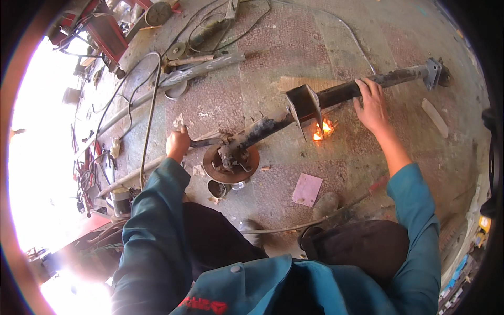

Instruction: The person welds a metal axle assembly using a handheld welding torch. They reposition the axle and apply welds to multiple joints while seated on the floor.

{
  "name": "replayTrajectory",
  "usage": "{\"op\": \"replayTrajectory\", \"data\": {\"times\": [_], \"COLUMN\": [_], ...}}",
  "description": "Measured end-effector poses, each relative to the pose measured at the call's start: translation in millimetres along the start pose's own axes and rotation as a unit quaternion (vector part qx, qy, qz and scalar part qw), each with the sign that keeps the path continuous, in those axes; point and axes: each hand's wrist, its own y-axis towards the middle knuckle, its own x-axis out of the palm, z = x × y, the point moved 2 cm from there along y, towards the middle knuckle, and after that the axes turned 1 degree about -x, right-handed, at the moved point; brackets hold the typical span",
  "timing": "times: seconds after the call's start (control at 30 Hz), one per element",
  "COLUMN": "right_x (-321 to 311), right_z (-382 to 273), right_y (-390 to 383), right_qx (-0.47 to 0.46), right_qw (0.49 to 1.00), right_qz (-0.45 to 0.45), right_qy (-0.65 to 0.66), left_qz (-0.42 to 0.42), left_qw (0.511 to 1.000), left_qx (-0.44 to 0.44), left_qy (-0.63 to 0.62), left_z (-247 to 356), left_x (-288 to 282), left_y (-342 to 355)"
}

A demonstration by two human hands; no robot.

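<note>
A long dark metal tube lies diagonally ahead of me, with a U-shaped bracket midway and a square flange at its right end. Its left end carries a rusty round disc and hub. My left hand is closed on a short dark bar beside that hub. My right hand grips the tube right of the bracket, fingers curled over it. Under the bracket, small bright orange flames show at floor level.
A long grey pipe, cables and red equipment occupy the upper left. Cardboard lies behind the tube. A small can, a pink square plate and a hose are near my boots.
</note>
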Motion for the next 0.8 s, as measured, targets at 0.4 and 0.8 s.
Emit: {"op": "replayTrajectory", "data": {"times": [0.4, 0.8], "right_x": [61, 129], "right_z": [-1, 1], "right_y": [-47, -27], "right_qx": [-0.014, -0.209], "right_qw": [0.978, 0.949], "right_qz": [-0.202, -0.216], "right_qy": [0.048, -0.090], "left_qz": [0.028, 0.094], "left_qw": [0.999, 0.995], "left_qx": [0.018, 0.029], "left_qy": [-0.032, 0.020], "left_z": [-39, -40], "left_x": [11, 9], "left_y": [37, 30]}}
